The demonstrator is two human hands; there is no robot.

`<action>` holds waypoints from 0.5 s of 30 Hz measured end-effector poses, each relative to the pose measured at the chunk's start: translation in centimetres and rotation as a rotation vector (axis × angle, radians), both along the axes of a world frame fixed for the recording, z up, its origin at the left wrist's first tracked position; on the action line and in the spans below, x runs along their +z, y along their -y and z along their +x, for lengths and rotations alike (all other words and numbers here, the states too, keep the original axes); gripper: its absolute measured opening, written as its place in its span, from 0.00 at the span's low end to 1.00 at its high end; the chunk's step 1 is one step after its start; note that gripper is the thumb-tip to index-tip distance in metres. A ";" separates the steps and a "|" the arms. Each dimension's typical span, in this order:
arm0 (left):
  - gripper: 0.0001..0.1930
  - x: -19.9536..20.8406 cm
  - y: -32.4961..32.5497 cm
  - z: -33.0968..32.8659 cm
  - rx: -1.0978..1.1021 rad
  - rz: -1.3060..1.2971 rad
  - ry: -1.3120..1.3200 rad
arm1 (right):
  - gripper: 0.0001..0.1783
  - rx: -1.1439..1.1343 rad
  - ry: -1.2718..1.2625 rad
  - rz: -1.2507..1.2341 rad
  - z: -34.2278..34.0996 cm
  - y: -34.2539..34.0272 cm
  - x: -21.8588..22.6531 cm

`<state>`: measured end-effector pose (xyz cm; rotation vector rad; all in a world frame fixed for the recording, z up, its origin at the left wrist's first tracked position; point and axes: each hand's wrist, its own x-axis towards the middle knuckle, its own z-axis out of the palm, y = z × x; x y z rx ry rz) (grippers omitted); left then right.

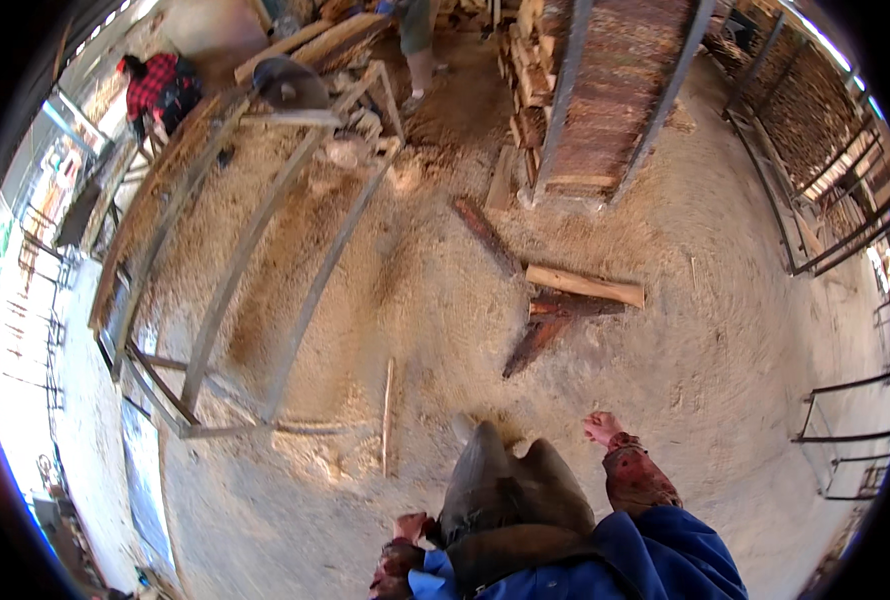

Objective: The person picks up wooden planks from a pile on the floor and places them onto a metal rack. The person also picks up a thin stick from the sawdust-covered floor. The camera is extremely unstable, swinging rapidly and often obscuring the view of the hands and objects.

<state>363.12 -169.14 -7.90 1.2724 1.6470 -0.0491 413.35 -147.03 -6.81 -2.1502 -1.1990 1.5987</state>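
My right hand [602,428] is held out ahead of my body with its fingers curled in, and nothing shows in it. Close by my left hip, my left hand [413,526] is also curled, small in the view and touching no object I can see. Ahead on the dusty floor lies a loose group of wood: a pale split piece [585,285], a dark plank [487,235] and a reddish-brown slab [537,345]. A thin wooden stick [388,415] lies on the floor ahead and to the left.
A long metal-railed saw bench [310,290] with a large round blade [290,84] stands at the left. A framed stack of boards [605,110] rises ahead. Metal racks [850,435] line the right. A person in a checked shirt [163,90] bends at far left; another person's leg [417,60] shows ahead.
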 end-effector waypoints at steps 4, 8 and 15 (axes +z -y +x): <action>0.09 -3.9 -1.5 0.6 -0.307 0.167 -0.148 | 0.12 -0.072 -0.050 -0.108 -2.0 0.9 2.0; 0.13 -3.3 -9.5 1.3 1.069 -0.332 0.524 | 0.13 -0.199 0.001 -0.254 -0.6 3.3 1.9; 0.11 -5.0 -17.3 -1.5 1.220 -0.072 0.658 | 0.13 -0.170 0.074 -0.376 1.9 1.1 -1.3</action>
